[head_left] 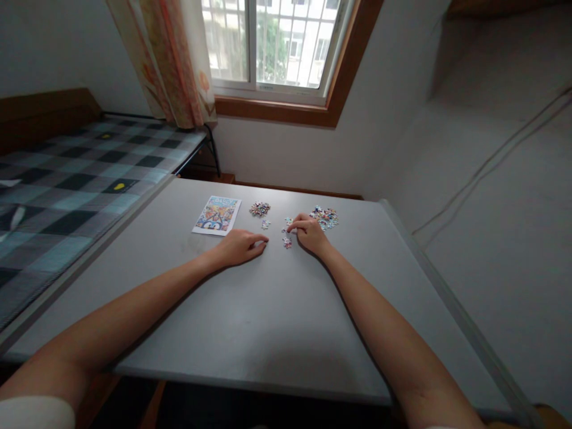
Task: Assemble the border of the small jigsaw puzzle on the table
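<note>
Puzzle pieces (286,242) line up loosely near to far — right hand (311,233) beside them, fingers bent, hold unclear; left hand (239,246) points right, loosely open, visibly empty.

On the table (250,333), the printed sheet (217,215) lies at the far left, with the tight heap of puzzle pieces (260,208) just to its right and a few pieces (266,224) before that heap. Right of these, the right hand (310,232) has its fingertips at more small pieces, a small cluster (286,242) just before them and the spread heap (329,218) behind the hand, while the left hand (243,246) lies before the sheet. The bed (120,156) stands left of the table, the window (272,44) beyond it
</note>
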Demonstrator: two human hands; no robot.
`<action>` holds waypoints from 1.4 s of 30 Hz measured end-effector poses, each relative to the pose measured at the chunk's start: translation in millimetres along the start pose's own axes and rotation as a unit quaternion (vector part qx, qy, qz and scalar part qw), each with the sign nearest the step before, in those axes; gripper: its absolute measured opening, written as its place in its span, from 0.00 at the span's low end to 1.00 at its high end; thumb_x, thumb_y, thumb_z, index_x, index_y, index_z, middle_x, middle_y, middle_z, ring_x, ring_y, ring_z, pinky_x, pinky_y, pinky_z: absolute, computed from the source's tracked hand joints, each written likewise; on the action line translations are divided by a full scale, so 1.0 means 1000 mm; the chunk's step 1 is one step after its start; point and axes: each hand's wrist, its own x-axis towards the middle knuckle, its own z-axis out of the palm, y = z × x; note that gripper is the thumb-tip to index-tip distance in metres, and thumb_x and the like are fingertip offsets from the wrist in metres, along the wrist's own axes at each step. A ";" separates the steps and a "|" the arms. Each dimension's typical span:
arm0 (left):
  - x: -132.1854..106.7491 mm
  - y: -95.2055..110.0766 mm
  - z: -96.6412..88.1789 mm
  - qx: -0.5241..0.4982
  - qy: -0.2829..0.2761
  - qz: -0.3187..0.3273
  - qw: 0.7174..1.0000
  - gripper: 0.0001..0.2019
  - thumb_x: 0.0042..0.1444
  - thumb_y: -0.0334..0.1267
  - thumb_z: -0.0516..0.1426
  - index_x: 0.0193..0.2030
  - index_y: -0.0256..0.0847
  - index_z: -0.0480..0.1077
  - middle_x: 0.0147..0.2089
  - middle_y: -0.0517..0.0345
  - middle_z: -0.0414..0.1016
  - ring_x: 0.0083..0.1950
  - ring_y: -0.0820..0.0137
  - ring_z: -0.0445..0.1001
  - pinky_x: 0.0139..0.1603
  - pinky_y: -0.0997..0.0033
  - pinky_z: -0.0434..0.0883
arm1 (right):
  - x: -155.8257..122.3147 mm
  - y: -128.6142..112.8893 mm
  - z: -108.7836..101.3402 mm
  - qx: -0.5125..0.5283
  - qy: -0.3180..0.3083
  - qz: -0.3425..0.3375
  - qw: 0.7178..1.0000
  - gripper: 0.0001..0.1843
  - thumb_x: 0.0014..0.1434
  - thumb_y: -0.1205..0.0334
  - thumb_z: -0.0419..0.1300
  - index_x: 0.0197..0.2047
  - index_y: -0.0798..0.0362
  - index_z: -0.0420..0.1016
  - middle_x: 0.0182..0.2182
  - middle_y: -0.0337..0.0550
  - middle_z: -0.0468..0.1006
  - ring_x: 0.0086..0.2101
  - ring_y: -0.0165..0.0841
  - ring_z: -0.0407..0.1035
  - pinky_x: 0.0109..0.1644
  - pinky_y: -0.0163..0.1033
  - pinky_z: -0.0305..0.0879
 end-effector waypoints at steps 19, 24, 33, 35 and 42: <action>0.000 -0.002 0.001 -0.002 0.002 0.002 1.000 0.16 0.62 0.42 0.51 0.48 0.43 0.77 0.27 0.58 0.77 0.27 0.72 0.73 0.32 0.76 0.64 | 0.001 -0.002 -0.002 0.027 -0.009 0.014 1.000 0.20 0.48 0.79 0.51 0.25 0.52 0.82 0.28 0.42 0.74 0.31 0.30 0.68 0.40 0.37 0.66; 0.000 -0.002 0.002 0.003 -0.002 -0.001 1.000 0.16 0.62 0.42 0.51 0.49 0.43 0.77 0.27 0.59 0.77 0.27 0.72 0.73 0.31 0.75 0.64 | 0.002 -0.002 -0.003 0.023 0.047 0.018 0.998 0.21 0.49 0.79 0.50 0.26 0.50 0.82 0.28 0.42 0.73 0.31 0.31 0.67 0.39 0.37 0.64; 0.000 0.000 0.000 0.000 0.002 0.005 1.000 0.15 0.62 0.41 0.52 0.48 0.41 0.77 0.26 0.58 0.77 0.26 0.72 0.72 0.31 0.76 0.62 | 0.002 -0.002 -0.003 0.019 0.064 0.028 0.997 0.20 0.49 0.78 0.50 0.27 0.51 0.81 0.28 0.42 0.74 0.32 0.32 0.67 0.41 0.39 0.64; 0.000 0.000 -0.001 -0.003 0.002 0.004 1.000 0.15 0.62 0.41 0.52 0.48 0.41 0.77 0.26 0.58 0.77 0.26 0.72 0.72 0.30 0.76 0.62 | 0.002 -0.003 -0.004 0.018 0.061 0.029 0.998 0.20 0.49 0.78 0.50 0.27 0.51 0.81 0.28 0.42 0.74 0.32 0.33 0.68 0.42 0.39 0.64; 0.000 -0.001 0.001 0.005 0.004 0.003 1.000 0.15 0.62 0.41 0.52 0.48 0.43 0.77 0.27 0.59 0.77 0.27 0.72 0.73 0.31 0.76 0.62 | 0.001 -0.001 -0.003 0.004 0.052 0.031 0.998 0.20 0.50 0.78 0.50 0.27 0.52 0.81 0.28 0.43 0.74 0.33 0.33 0.68 0.42 0.39 0.64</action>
